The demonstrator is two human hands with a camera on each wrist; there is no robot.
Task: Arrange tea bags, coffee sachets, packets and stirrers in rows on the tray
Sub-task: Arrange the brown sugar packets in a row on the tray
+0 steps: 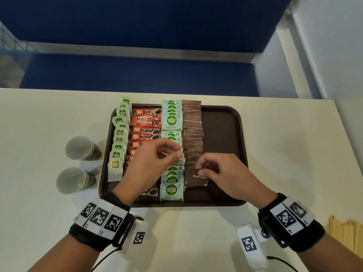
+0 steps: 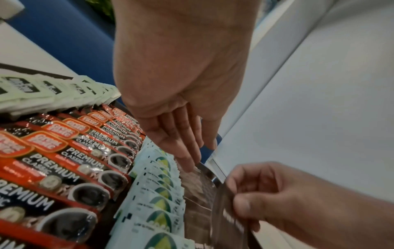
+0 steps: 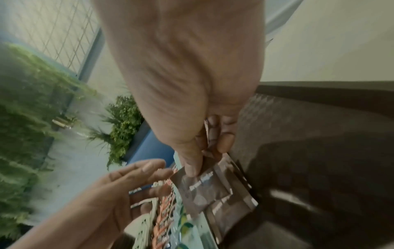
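A dark brown tray [image 1: 222, 122] holds four rows: tea bags [image 1: 117, 146] at the left, red coffee sachets [image 1: 146, 126], green-and-white sugar packets [image 1: 171, 122], then brown sugar packets [image 1: 192, 134]. My right hand [image 1: 200, 169] pinches one brown sugar packet [image 1: 195, 178] by its upper edge at the near end of the brown row; thumb and fingers clamp the brown sugar packet [image 3: 204, 187] in the right wrist view. My left hand [image 1: 177, 154] hovers over the sugar rows with straight fingers [image 2: 187, 151] and holds nothing. Wooden stirrers [image 1: 345, 232] lie on the table at the right.
Two paper cups [image 1: 79, 148] [image 1: 73, 180] stand on the table left of the tray. The right third of the tray is bare. A blue bench and a white wall lie beyond the table's far edge.
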